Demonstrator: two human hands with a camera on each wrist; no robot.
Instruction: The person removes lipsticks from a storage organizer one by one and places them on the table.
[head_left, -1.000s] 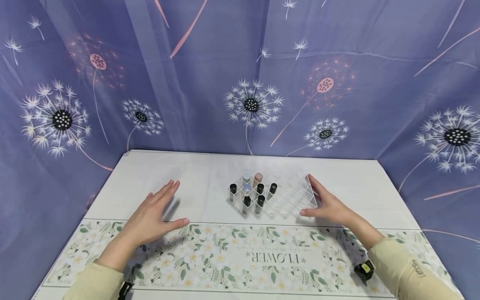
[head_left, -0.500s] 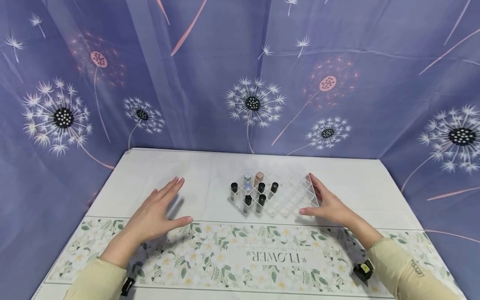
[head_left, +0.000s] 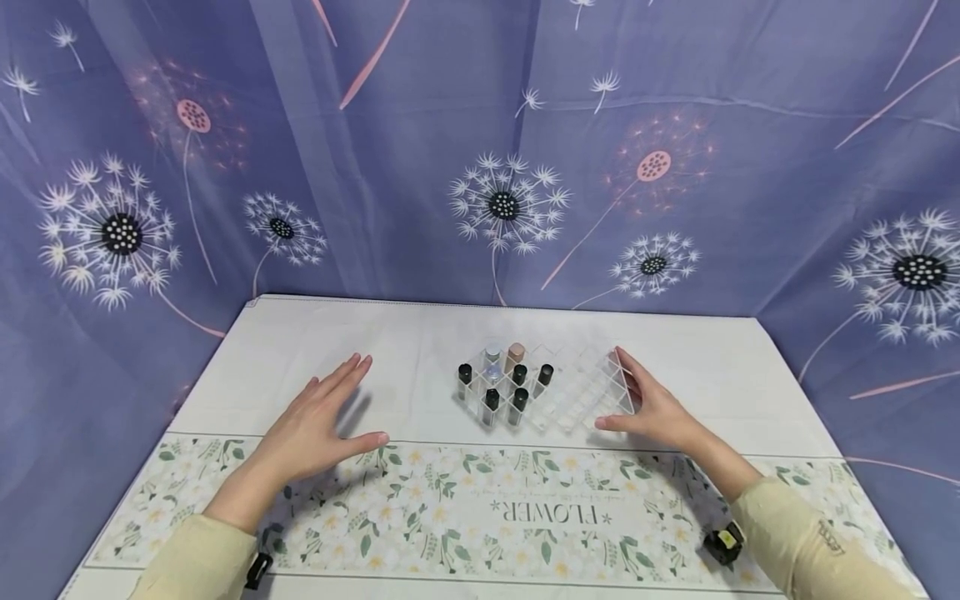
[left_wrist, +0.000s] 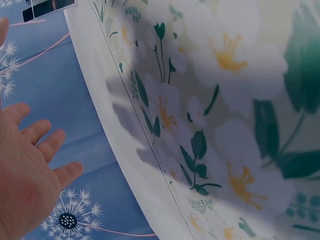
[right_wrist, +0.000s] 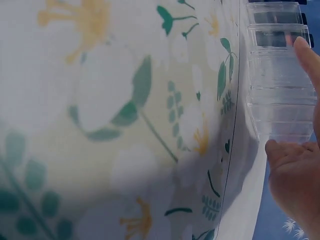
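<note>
A clear plastic organizer (head_left: 570, 400) with diamond-shaped compartments stands on the white part of the table. Its left side holds several small tubes with black caps (head_left: 520, 402), a tan-capped one (head_left: 515, 357) and pale blue ones (head_left: 492, 372). At its right end is my right hand (head_left: 652, 412), thumb near the front corner and fingers by the back corner; whether they touch it I cannot tell. In the right wrist view the organizer (right_wrist: 282, 75) lies beside the hand. My left hand (head_left: 311, 429) is held over the table, fingers spread, holding nothing, apart from the organizer.
A floral runner (head_left: 420, 517) printed with "FLOWER" crosses the front of the table. Purple dandelion-patterned curtains (head_left: 405, 167) rise behind and on both sides. Black devices (head_left: 723, 543) show at both wrists.
The left hand has shifted slightly to the right. The right hand stays at the organizer's right end, and the organizer and its tubes look unmoved.
</note>
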